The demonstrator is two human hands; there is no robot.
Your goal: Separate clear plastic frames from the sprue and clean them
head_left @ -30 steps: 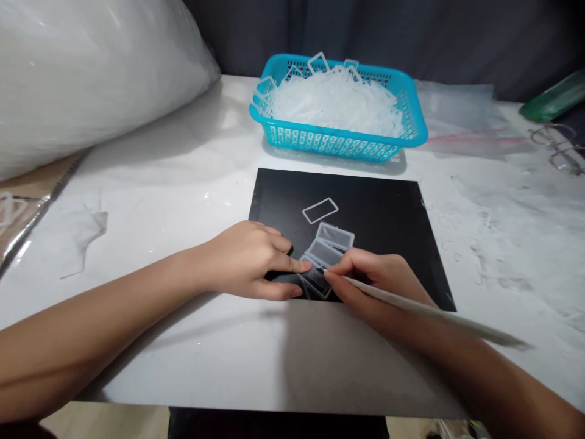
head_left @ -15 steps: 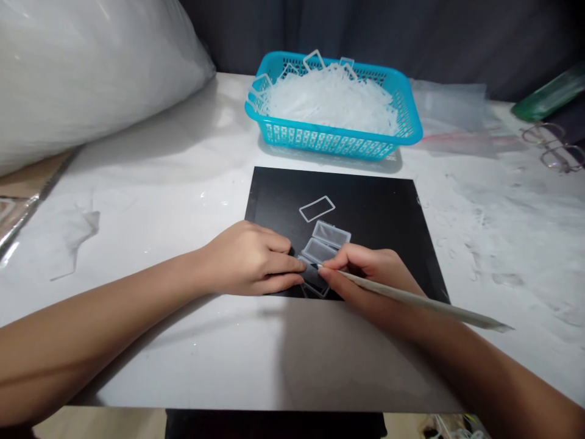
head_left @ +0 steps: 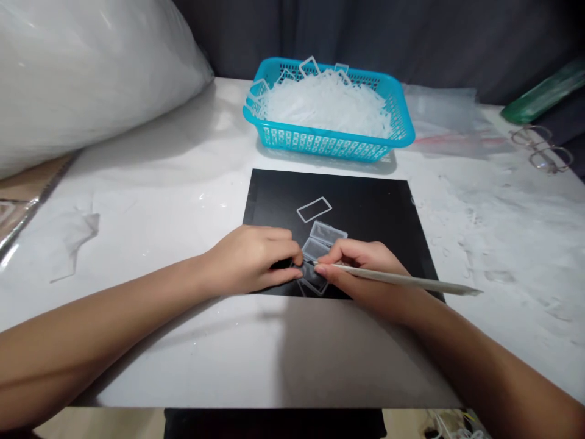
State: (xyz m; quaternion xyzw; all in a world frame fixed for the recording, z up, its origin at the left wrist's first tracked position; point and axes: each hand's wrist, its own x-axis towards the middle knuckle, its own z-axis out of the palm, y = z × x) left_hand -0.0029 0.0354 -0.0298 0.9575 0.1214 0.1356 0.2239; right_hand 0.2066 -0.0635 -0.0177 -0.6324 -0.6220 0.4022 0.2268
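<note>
My right hand (head_left: 365,268) is closed round a thin pale pen-like tool (head_left: 411,281), its tip down at a small clear plastic piece (head_left: 315,277) on a black mat (head_left: 375,207). My left hand (head_left: 262,259) has its thumb and curled forefinger at the left edge of that same piece, seemingly pinching it; the exact contact is hard to see. Just above, between the hands, lie two joined translucent rectangular panels (head_left: 328,233), like an opened flat case. A thin white rectangular frame (head_left: 314,210) lies apart, farther up the mat.
Behind the mat stands a blue basket (head_left: 329,137) heaped with white plastic frames. A large stuffed white bag (head_left: 91,67) fills the back left. Clear plastic bags (head_left: 443,116), eyeglasses (head_left: 543,149) and a green bottle (head_left: 543,91) are at the right. Film scraps (head_left: 516,231) litter the table.
My left fingers have gone from lying outstretched on the plastic to curled, thumb and forefinger bent at its edge. The tool's back end has swung up and left. The view has shifted slightly.
</note>
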